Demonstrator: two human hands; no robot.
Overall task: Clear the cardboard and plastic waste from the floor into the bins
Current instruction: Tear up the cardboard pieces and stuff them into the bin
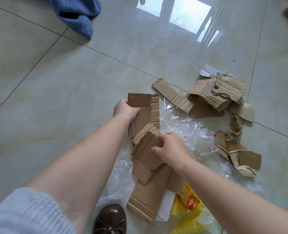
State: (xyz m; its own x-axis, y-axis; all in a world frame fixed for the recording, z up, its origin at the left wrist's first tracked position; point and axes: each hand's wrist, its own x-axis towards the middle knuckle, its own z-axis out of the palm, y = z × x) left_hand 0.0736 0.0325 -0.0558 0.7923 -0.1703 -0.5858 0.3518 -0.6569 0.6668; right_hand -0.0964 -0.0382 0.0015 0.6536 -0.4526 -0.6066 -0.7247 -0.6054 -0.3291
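Pale glossy floor tiles (59, 85) carry a litter of cardboard and plastic, with window light mirrored at the top. At the centre, the left hand (125, 108) closes its grip on a stack of cardboard pieces (144, 112), a small flat piece uppermost against the thumb. Just below it, the right hand (172, 147) curls its fingers over the ribbed edge of a corrugated scrap (148, 146) that lies on a long flattened carton (150, 196). Clear plastic film (185, 125) spreads crumpled under and beside both hands. Near the right lie a cardboard strip (172, 94), a crushed box (219, 93) and torn scraps (237, 152). A yellow bag (187, 205) lies at the bottom, touching the carton. A brown shoe (110, 220) stands beside it; blue cloth (79, 16) lies at the top left.
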